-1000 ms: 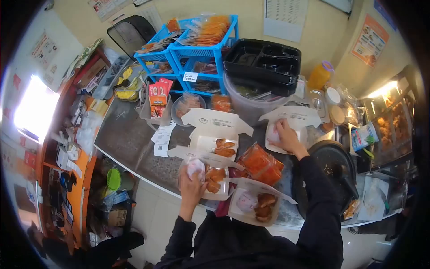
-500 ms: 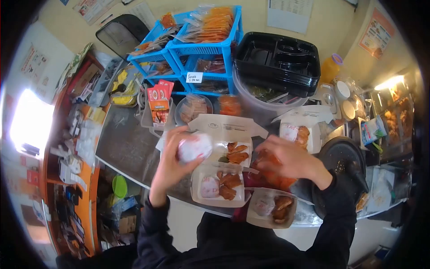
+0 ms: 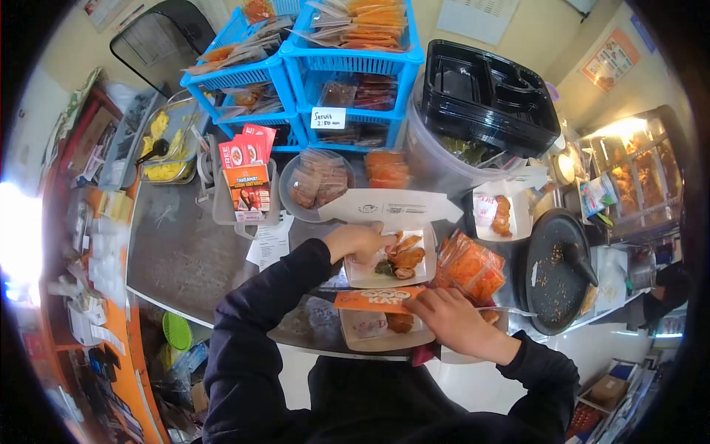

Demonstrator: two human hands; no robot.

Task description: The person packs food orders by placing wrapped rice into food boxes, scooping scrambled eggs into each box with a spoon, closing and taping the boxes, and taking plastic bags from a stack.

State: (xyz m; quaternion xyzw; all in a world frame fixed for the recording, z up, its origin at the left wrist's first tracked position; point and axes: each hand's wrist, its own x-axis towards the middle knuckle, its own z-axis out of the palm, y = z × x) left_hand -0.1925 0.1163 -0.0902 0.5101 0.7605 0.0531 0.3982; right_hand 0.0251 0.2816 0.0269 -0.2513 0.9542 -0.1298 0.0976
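My left hand (image 3: 360, 242) reaches into an open white takeaway box (image 3: 370, 278), fingers curled over its left side. Whatever lies under those fingers is hidden. Beside them in that box are browned fried pieces (image 3: 408, 257) and something green. My right hand (image 3: 460, 323) grips the edge of the orange printed lid (image 3: 373, 299) of a nearer takeaway box (image 3: 392, 342), the lid partly folded over. Inside show a wrapped bundle (image 3: 366, 324) and a fried piece (image 3: 400, 323). Another box lies mostly hidden beneath my right hand and forearm.
Orange-filled packets (image 3: 473, 268) lie right of the boxes. Another open box (image 3: 503, 229) holds a wrapped bundle marked RICE and a fried piece. A black mortar (image 3: 551, 288) stands right. Behind are blue baskets (image 3: 355, 63), black trays (image 3: 492, 103) and a tub of packets (image 3: 319, 183).
My left hand has brought the white wrapped bundle down into the middle box, where it no longer shows. My right hand has moved nearer, onto the front box's lid, now partly folded over.
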